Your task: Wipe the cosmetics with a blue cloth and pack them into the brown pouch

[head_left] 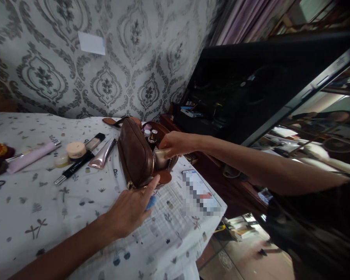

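Here, in the head view, the right hand (176,144) curls into an open brown bag (134,153), its grip hidden; the left hand (130,214), index finger extended, touches the near end, hold unclear. The bag sits on patterned cloth (84,233) near a wallpapered wall (105,23).

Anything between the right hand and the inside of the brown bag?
Nothing visible: the right hand is at the open mouth of the brown bag. A shiny-capped bottle stands just beside that hand; what lies beneath the hand is hidden.
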### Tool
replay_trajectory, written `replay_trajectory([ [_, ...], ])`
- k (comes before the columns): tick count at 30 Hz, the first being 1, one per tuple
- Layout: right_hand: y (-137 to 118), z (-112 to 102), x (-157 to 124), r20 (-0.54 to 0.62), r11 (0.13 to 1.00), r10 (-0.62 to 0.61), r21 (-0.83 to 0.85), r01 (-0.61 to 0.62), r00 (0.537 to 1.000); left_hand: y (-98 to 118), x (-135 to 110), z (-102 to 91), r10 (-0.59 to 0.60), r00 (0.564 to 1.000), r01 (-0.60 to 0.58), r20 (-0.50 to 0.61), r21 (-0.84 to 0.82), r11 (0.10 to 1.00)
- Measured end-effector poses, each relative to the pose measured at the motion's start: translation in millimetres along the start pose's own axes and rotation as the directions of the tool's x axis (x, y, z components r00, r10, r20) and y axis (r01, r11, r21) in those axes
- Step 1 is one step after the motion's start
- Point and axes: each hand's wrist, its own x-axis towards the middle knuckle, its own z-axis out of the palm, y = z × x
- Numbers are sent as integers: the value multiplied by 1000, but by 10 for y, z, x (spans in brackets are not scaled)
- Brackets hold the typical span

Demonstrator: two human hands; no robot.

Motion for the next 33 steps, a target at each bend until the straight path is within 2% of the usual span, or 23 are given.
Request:
replay_trajectory([
  [4, -126, -3, 18, -35, 948, 23, -317, -33, 999, -10, -6, 18, 11, 1000, -11, -12, -1, 1000],
  [9, -253, -46, -19, 28, 894, 39, -448, -22, 999, -56, -2, 80, 39, 998, -40, -40, -9, 999],
  [11, -252, -51, -44, 45, 895, 22, -446, 1, 999, -74, 0, 108, 61, 996, -63, -59, -23, 998],
  [14, -207, -26, -72, 9, 923, -39, -384, 40, 999, -79, 3, 121, 68, 995, -70, -72, -34, 997],
  [21, -84, 60, -85, -32, 943, -139, -309, 122, 990, -23, 4, 39, 17, 999, -19, -30, -67, 998],
  [26, -122, 92, -155, -99, 950, -189, -272, 157, 977, -40, 0, 66, 21, 999, -25, -47, -67, 997],
  [28, -166, 108, -172, -135, 947, -196, -284, 151, 971, -59, 4, 94, 27, 997, -31, -66, -66, 997],
  [33, -214, 137, -154, -220, 956, -122, -287, 56, 968, -98, 11, 146, 71, 991, -81, -115, -81, 993],
])
